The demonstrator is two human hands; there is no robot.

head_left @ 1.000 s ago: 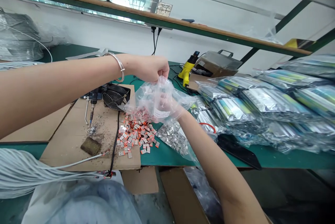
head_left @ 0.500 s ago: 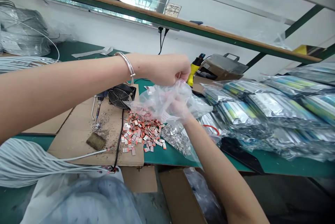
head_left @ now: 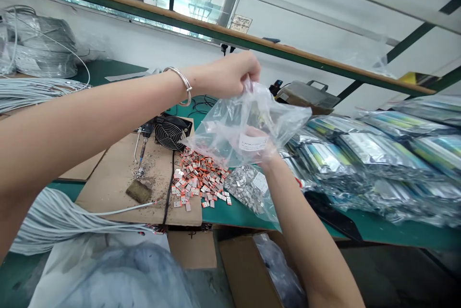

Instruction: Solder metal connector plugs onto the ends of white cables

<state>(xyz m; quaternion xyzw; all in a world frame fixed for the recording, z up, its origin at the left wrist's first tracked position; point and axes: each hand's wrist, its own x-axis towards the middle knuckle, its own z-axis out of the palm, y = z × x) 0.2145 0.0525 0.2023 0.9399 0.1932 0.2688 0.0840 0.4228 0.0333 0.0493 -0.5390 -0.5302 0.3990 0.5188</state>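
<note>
My left hand (head_left: pixel 242 71), with a silver bracelet on its wrist, pinches the top of a clear plastic bag (head_left: pixel 230 118) and holds it up over the bench. My right hand (head_left: pixel 260 144) is behind or inside the bag's film, near a white label; its fingers are blurred by the plastic. Below lies a heap of orange and silver USB connectors (head_left: pixel 201 178). Beside that heap, small metal parts (head_left: pixel 245 185) lie in another clear bag.
A soldering iron (head_left: pixel 143 147) stands beside a black fan (head_left: pixel 173 132) on cardboard (head_left: pixel 108 188). Grey cable bundles (head_left: pixel 68 216) lie left. Bagged silver packs (head_left: pixel 374 149) fill the right side. An open carton (head_left: pixel 245 269) sits below the bench edge.
My left hand has risen, pulling the bag's top upward and stretching the bag out. The label on the bag now shows in front of my right hand. The view has shifted slightly.
</note>
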